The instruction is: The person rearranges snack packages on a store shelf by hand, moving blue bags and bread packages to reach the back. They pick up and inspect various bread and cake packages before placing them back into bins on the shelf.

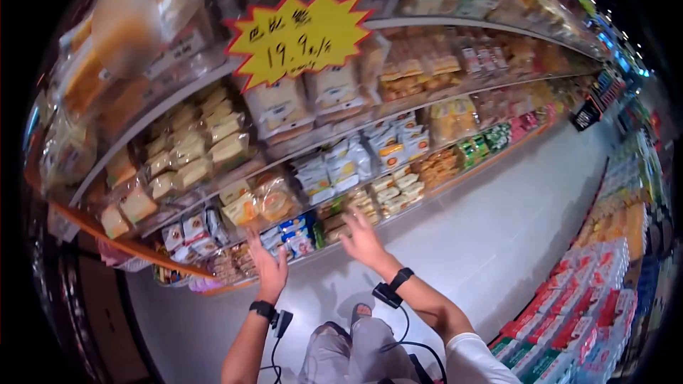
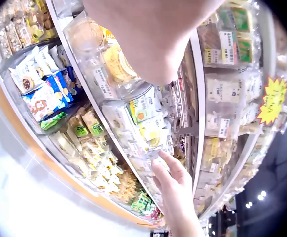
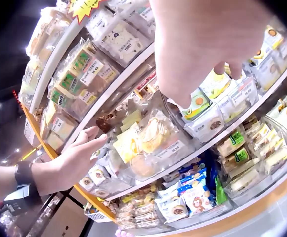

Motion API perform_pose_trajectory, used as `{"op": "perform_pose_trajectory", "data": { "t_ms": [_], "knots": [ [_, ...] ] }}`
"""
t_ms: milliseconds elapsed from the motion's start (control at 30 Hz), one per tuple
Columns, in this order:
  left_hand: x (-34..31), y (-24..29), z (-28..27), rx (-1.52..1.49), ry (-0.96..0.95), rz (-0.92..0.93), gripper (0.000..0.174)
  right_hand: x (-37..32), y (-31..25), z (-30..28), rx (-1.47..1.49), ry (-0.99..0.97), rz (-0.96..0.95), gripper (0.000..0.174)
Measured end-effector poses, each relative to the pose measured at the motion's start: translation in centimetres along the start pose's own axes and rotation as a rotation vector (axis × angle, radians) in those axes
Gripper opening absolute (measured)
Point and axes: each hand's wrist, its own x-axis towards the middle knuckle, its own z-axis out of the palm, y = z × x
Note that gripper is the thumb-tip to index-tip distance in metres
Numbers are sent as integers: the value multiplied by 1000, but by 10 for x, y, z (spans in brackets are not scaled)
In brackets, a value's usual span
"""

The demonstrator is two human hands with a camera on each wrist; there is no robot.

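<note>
My left hand [image 1: 270, 264] is held out before the lower shelves with its fingers straight and nothing in its grasp. Nearest to it are bagged breads [image 1: 276, 199] and, lower down, blue snack packets [image 1: 295, 231]. To its right my right hand [image 1: 365, 243] reaches forward with fingers spread, holding nothing. In the right wrist view this hand [image 3: 210, 44] overlaps a row of white and green packets [image 3: 200, 106]. The left hand [image 3: 79, 155] there stands beside a bin of clear-bagged round breads [image 3: 155, 136]. Both wrists wear black straps with small cameras.
Shelves of packaged breads rise in front, with a yellow starburst price sign [image 1: 299, 39] hanging off an upper edge. Red and white cartons [image 1: 569, 306] are stacked at the right. Pale floor [image 1: 491, 199] runs between them, and a black cable [image 1: 427, 345] hangs from the right wrist.
</note>
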Motion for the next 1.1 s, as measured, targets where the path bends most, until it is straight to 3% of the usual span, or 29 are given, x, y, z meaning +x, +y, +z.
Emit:
{"op": "perform_pose_trajectory", "data": {
  "t_ms": [100,200,267,400,433,533,567,700,833,1100],
  "knots": [
    [8,-14,16,218,-79,-57,84,16,15,22,-111,7,-73,53],
    [6,-47,32,244,-64,-75,84,35,34,63,-89,12,-201,55],
    [8,-72,51,354,-16,10,83,57,38,73,-231,53,-298,56],
    [8,-123,71,450,28,137,82,76,51,113,-277,103,-396,38],
    [7,-137,76,453,75,181,83,79,55,127,-248,220,-459,30],
    [0,-168,86,495,146,288,84,87,64,145,-315,296,-456,20],
    [-1,-171,88,473,191,298,83,90,65,149,-262,416,-555,16],
    [4,-178,100,453,375,389,72,90,69,162,-295,547,-608,15],
    [13,-194,111,528,568,523,64,91,75,166,-327,569,-617,16],
    [11,-187,109,449,619,511,52,90,72,171,-274,617,-581,16]
  ]
}}
